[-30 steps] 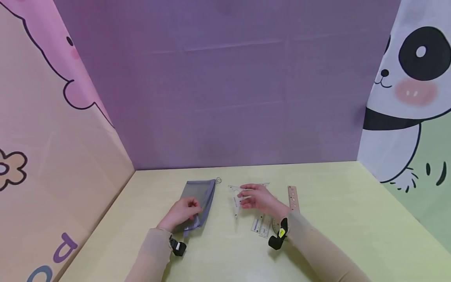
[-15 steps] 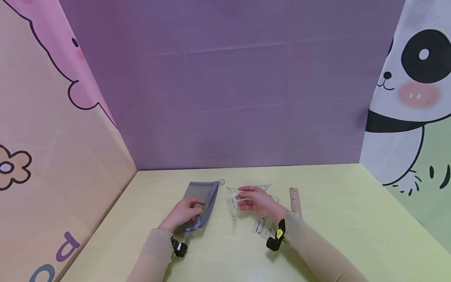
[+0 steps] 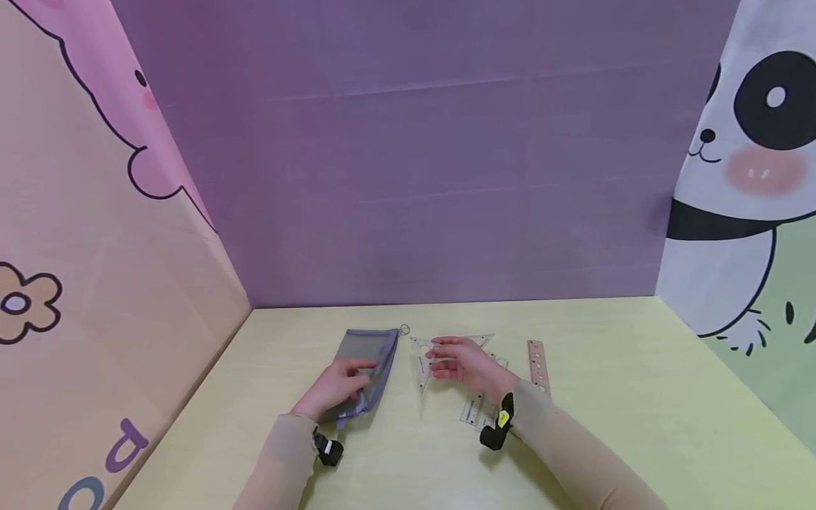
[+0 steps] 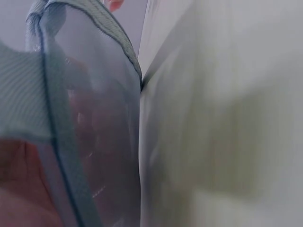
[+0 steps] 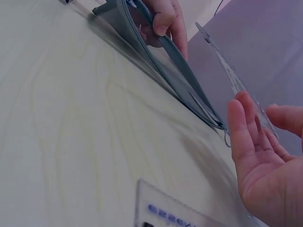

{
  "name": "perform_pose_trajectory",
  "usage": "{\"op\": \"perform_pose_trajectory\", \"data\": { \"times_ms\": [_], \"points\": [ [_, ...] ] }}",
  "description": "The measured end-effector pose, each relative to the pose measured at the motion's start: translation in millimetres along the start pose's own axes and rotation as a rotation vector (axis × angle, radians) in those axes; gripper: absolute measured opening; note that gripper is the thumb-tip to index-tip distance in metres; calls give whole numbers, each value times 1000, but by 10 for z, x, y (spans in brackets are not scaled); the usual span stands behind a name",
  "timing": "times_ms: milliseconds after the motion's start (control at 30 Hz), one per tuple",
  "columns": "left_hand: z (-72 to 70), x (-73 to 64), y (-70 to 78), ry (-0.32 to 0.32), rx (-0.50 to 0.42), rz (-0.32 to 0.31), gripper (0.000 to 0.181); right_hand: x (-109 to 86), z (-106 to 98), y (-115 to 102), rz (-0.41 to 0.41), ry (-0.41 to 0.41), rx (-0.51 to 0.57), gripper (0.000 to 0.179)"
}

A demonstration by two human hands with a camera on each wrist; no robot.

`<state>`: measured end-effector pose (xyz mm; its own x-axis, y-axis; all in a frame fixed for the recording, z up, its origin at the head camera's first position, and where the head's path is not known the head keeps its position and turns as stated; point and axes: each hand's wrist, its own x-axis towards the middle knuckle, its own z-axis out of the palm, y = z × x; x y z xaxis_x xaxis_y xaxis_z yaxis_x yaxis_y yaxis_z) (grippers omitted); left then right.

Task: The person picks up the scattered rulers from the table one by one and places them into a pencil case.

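Observation:
My left hand (image 3: pixel 338 386) holds a grey-purple zip pouch (image 3: pixel 366 343) by its edge, on the table left of centre. The right wrist view shows the left thumb (image 5: pixel 163 23) on the rim of the pouch (image 5: pixel 184 78), whose mouth gapes. A metal ring (image 3: pixel 404 329) hangs at its far corner. Right of the pouch, my right hand (image 3: pixel 468 365) grips a clear plastic set square (image 3: pixel 423 365) between thumb and fingers. In the right wrist view the set square (image 5: pixel 222 61) stands tilted near the ringed end of the pouch, partly hidden behind the fingers.
Several clear measuring tools, with a clear ruler (image 3: pixel 473 409) among them, lie beneath my right wrist, partly covered by it. A pink ruler (image 3: pixel 538 363) lies further right. A purple panel (image 3: pixel 408 177) closes off the far side of the table (image 3: pixel 637 425), with printed cloths at both sides.
My right hand has shifted slightly left toward the pouch with the set square. The left index finger has stretched out a little over the pouch. The head view has turned slightly.

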<state>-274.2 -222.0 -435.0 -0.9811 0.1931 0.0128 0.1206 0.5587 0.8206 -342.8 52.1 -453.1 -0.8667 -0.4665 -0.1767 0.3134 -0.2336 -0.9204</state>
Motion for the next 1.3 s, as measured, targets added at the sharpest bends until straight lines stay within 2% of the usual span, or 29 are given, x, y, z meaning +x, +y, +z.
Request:
{"op": "perform_pose_trajectory", "data": {
  "times_ms": [200,433,700,800,1000,1300],
  "points": [
    [12,-4,-5,2,-20,-14,42,45,15,27,-5,-2,13,44],
    [9,9,-38,-4,-70,-31,43,92,56,48,-2,34,23,42],
    [-14,8,-93,-51,-137,-37,45,134,100,72,-1,31,48,41],
    [-27,-17,-49,-69,-166,-43,45,147,116,86,-2,29,58,42],
    [-84,-138,170,-79,-189,-35,45,157,143,98,2,32,66,41],
    [-91,-152,192,-62,-195,-39,43,158,174,106,3,31,68,38]
  ]
}}
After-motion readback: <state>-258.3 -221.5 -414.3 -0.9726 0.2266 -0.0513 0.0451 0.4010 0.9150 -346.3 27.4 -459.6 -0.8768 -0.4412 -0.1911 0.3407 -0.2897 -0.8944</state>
